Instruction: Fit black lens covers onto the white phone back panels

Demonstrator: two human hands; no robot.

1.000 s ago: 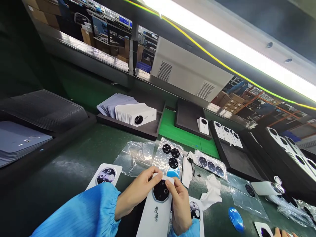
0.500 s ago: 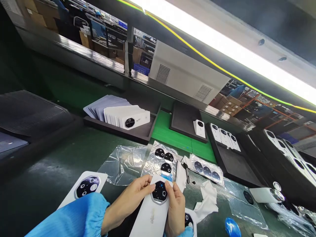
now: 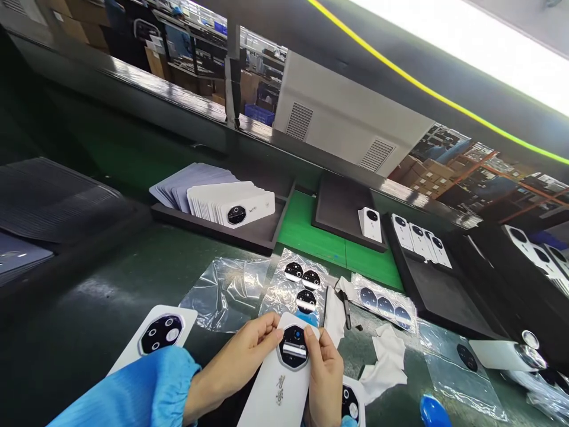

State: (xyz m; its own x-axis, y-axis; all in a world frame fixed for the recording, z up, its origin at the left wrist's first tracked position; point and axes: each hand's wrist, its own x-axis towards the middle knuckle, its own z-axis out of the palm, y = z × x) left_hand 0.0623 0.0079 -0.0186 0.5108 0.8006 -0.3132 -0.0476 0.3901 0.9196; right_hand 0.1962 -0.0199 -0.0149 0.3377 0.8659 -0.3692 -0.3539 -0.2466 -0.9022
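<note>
Head view. Both hands close on one white back cover [image 3: 275, 397], a smooth, glossy plate with rounded corners. It is held just above the dark green surface [image 3: 111, 284] at bottom centre. The left hand [image 3: 240, 359] curls its fingers around the cover's upper left edge. The right hand [image 3: 326, 379] lays its thumb against the right side of the black octagonal camera piece [image 3: 293, 347], whose face reflects the lamp.

A second cover [image 3: 155, 335] lies flat to the left, beside the blue ribbed sleeve [image 3: 133, 391]. Crinkled clear film [image 3: 300, 284] carrying black round lens discs lies just beyond the hands, with a crumpled white cloth [image 3: 386, 362] to the right. A dark tray [image 3: 262, 234] farther back holds a fanned row of white covers.

The held cover's lower end is cut off by the frame edge. A third cover [image 3: 351, 403] is largely hidden under the right hand. The mark printed on the held cover is too small to read.
</note>
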